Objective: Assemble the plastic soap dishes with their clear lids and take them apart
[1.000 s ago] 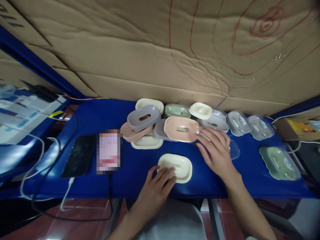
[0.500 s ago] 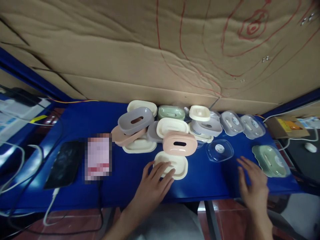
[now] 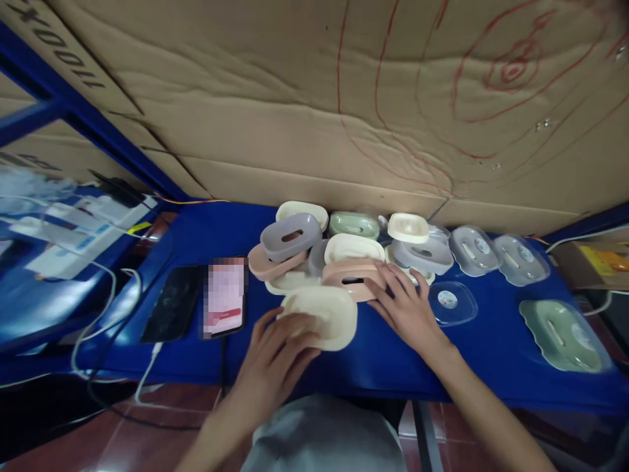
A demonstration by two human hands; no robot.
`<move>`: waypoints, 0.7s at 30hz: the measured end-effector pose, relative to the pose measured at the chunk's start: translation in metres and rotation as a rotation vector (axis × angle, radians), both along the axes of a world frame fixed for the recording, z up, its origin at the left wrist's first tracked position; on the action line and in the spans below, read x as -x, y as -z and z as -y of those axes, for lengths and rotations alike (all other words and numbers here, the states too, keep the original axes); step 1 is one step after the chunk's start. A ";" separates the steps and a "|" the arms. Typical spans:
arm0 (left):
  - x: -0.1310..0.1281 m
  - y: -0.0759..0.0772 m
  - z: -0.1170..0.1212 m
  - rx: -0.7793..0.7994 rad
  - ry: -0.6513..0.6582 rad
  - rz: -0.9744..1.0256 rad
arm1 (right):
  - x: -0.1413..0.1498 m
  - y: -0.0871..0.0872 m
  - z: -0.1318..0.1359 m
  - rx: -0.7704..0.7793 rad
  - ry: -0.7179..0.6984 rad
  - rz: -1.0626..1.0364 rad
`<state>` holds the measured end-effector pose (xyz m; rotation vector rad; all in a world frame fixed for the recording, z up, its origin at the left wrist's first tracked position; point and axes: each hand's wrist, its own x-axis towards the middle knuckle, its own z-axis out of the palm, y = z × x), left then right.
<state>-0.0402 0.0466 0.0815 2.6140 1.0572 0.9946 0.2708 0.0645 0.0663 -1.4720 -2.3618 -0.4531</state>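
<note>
My left hand (image 3: 280,347) grips a cream soap-dish tray (image 3: 334,321) by its left side, tilted a little above the table's front part. Fingers of my right hand (image 3: 405,301) close over the right end of a peach soap dish with a slot (image 3: 339,272), just behind the cream tray. Behind them lies a pile: another cream tray (image 3: 354,249), a grey slotted dish (image 3: 289,236), a second peach dish (image 3: 265,262) and a small cream dish (image 3: 407,226). Right of my right hand a clear lid (image 3: 455,305) lies flat.
Two grey dishes with clear lids (image 3: 474,249) and a green lidded one (image 3: 563,334) lie on the right of the blue table (image 3: 491,367). A black phone (image 3: 171,301), a lit phone (image 3: 223,295) and cables are at left. Cardboard (image 3: 270,131) stands behind.
My left hand has picked up the cream tray and tilted it. My right hand has moved left from the table's right side onto the peach dish. The view has shifted left.
</note>
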 end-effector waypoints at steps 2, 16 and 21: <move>0.011 -0.014 -0.025 -0.104 -0.055 -0.051 | -0.001 -0.007 -0.013 -0.083 -0.040 -0.003; -0.003 -0.017 -0.186 -0.065 -0.088 -0.331 | -0.007 -0.010 0.035 0.041 -0.043 -0.183; 0.000 -0.018 -0.100 -0.132 -0.011 -0.276 | -0.154 0.007 0.101 -0.189 0.704 -0.261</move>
